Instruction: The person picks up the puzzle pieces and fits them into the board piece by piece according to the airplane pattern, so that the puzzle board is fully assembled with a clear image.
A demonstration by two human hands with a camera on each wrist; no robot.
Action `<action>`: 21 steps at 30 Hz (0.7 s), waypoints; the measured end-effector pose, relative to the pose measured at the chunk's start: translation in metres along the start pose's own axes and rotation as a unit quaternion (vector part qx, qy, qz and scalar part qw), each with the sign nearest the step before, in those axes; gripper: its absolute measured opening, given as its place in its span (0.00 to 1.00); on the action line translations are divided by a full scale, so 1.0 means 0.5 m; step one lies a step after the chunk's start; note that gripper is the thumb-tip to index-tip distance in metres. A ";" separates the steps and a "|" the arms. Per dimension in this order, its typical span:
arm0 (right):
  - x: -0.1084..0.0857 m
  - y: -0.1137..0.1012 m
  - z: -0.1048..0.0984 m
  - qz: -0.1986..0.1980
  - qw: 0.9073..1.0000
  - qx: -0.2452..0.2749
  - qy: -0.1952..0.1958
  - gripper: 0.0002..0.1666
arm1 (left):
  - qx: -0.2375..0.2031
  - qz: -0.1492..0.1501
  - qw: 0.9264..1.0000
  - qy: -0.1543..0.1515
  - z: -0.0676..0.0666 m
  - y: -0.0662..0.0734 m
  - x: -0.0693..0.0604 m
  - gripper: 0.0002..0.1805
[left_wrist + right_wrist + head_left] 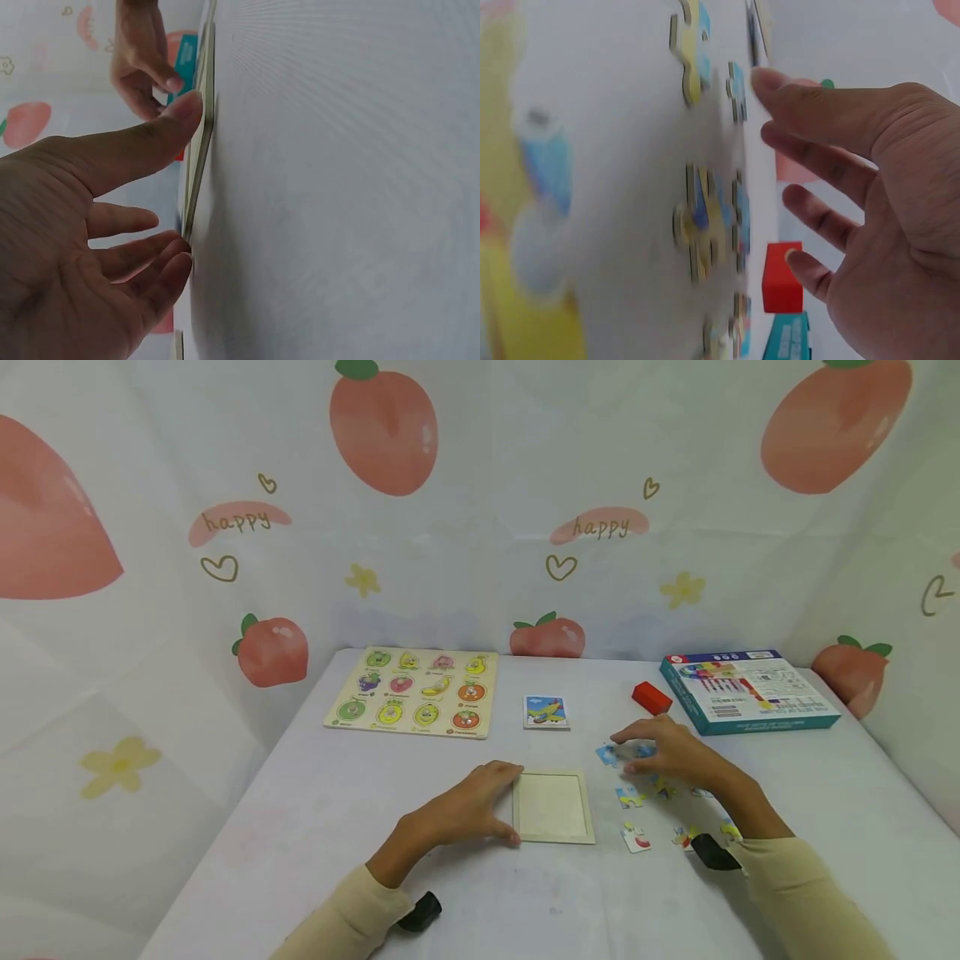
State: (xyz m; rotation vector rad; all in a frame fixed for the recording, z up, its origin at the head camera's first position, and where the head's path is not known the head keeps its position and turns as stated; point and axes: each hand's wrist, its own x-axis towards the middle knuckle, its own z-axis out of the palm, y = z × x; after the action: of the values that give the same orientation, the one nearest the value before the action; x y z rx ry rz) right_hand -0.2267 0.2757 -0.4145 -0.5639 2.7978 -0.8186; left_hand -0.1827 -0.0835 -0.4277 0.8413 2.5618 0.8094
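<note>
My left hand (pixel 471 806) touches the left side of a small square wooden puzzle tray (pixel 553 808), thumb at the near corner and fingers at the far one. The tray lies flat with a bare inside. In the left wrist view, the thumb and fingers of that hand (pixel 105 225) are spread along the tray's edge (pixel 201 157). My right hand (pixel 678 752) hovers over the back of a group of loose jigsaw pieces. Its thumb and fingers are apart, holding nothing. A blue piece (pixel 607 755) lies by its fingertips; other pieces (pixel 636 837) lie nearer. The hand partly hides several.
Behind the tray lies a small picture card or stack with an airplane (pixel 546 712). A fruit puzzle board (pixel 412 692) is at back left. A red block (pixel 652 697) and a teal-edged flat box (pixel 750 692) sit at back right. Printed cloth hangs behind the table.
</note>
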 end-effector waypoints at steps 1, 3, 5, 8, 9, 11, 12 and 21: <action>0.003 -0.002 0.002 0.005 1.000 0.003 -0.006 0.27 | 0.001 0.000 1.000 0.000 0.001 0.000 0.000 0.54; 0.008 -0.004 0.005 0.014 1.000 0.006 -0.017 0.27 | 0.003 -0.001 1.000 0.000 0.002 0.000 0.001 0.54; 0.013 -0.004 0.008 0.014 1.000 0.007 -0.023 0.26 | 0.006 -0.003 1.000 0.000 0.003 0.001 0.000 0.54; 0.021 -0.003 0.012 0.010 1.000 0.001 -0.025 0.26 | 0.011 -0.003 1.000 0.002 0.004 0.002 -0.001 0.53; 0.023 -0.003 0.014 0.008 1.000 -0.002 -0.026 0.26 | 0.012 -0.003 1.000 0.003 0.004 0.001 -0.002 0.53; 0.027 -0.003 0.016 0.005 1.000 -0.009 -0.026 0.25 | 0.013 -0.002 1.000 0.004 0.005 0.000 -0.002 0.54; 0.028 -0.002 0.017 0.006 1.000 -0.012 -0.025 0.25 | 0.014 -0.001 1.000 0.004 0.005 0.000 -0.002 0.54; 0.035 -0.001 0.017 0.007 1.000 -0.020 -0.024 0.21 | 0.008 0.003 1.000 0.005 0.005 -0.005 -0.001 0.54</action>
State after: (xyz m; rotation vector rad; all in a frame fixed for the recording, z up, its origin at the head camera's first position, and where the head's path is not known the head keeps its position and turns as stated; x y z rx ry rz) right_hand -0.2402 0.2642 -0.4225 -0.5622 2.7773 -0.7390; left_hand -0.1821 -0.0844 -0.4311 0.8506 2.5791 0.7986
